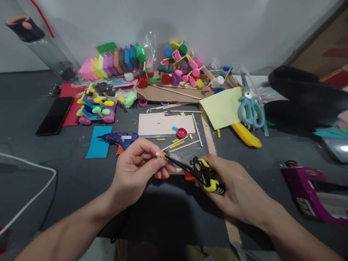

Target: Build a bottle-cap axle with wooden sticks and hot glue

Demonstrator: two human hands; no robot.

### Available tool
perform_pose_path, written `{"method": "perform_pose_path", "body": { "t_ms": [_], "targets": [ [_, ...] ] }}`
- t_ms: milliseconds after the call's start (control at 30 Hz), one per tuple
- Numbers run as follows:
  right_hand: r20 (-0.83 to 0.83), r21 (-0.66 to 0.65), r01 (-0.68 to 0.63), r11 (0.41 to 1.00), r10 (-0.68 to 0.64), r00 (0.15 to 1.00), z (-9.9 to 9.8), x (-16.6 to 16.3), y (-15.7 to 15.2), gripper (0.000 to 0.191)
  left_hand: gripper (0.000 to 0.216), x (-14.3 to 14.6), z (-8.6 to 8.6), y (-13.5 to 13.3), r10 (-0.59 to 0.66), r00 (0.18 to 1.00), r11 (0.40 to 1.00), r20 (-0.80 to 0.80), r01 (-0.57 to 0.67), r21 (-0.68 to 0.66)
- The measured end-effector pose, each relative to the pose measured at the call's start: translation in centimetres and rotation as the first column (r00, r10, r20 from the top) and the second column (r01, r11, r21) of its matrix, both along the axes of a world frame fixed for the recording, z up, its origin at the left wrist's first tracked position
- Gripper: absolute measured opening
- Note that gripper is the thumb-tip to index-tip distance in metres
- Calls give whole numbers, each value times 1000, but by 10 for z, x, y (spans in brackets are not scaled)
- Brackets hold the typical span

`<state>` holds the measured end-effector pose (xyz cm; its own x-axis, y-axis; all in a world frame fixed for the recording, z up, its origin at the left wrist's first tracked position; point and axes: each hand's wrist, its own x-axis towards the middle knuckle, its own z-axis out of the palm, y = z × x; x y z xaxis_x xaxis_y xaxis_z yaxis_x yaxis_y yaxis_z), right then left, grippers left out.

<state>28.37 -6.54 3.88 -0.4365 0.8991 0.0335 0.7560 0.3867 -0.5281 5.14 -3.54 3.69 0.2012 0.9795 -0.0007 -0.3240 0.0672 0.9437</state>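
Note:
My left hand (137, 166) is closed in a pinch, holding a small pale wooden stick piece (157, 155) whose end shows above the thumb. My right hand (233, 181) is wrapped round black-and-yellow pliers (198, 167). Their narrow jaws reach to the left fingertips; whether they bite on the stick is hidden. Below the hands, orange-red pieces (190, 176) are partly covered. Just beyond lie loose thin wooden sticks (185, 146), yellow-green short tubes (176, 145) and a red bottle cap (181, 133). A blue hot glue gun (119, 138) lies behind my left hand.
Pink card (152, 124) lies mid-table. At left are small craft cars (96, 108), a phone (54, 116) and a white cable (40, 195). Scissors (248, 105) and a yellow-handled cutter (246, 136) lie right. Clay packs (111, 63) line the back; a purple device (307, 192) sits far right.

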Motion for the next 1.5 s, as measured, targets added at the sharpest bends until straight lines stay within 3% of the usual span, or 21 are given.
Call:
{"method": "perform_pose_path", "body": {
  "t_ms": [133,533,900,1000,1100,1233,1333,1433,1500],
  "targets": [
    [45,72,3,997,-6,999,-2,2,-2,5,19,1,2,-1,-18,1000,1000,10,18,17],
    [-38,50,116,992,-114,993,1,0,4,12,9,-1,-3,1,-166,984,977,63,173,-128],
    [38,65,164,984,-167,985,-5,7,7,19,20,1,-4,5,-352,898,870,266,418,-260],
    [97,103,189,977,-198,975,-8,12,10,25,24,0,-6,6,-336,912,878,236,394,-272],
    [138,135,230,964,-248,959,-9,18,13,30,20,-2,-7,6,-268,958,930,101,285,-231],
    [-27,1,267,964,-267,963,1,12,11,25,23,-2,-11,4,-169,981,981,-93,158,-113],
    [-104,-66,241,968,-247,964,9,6,9,24,23,0,-12,1,-164,981,979,-100,149,-143],
    [77,58,300,952,-304,950,5,14,12,38,24,-1,-11,1,-166,982,978,-88,153,-144],
    [247,178,342,923,-378,892,-3,26,17,42,24,-2,-11,2,-160,984,983,-77,152,-103]
  ]
}}
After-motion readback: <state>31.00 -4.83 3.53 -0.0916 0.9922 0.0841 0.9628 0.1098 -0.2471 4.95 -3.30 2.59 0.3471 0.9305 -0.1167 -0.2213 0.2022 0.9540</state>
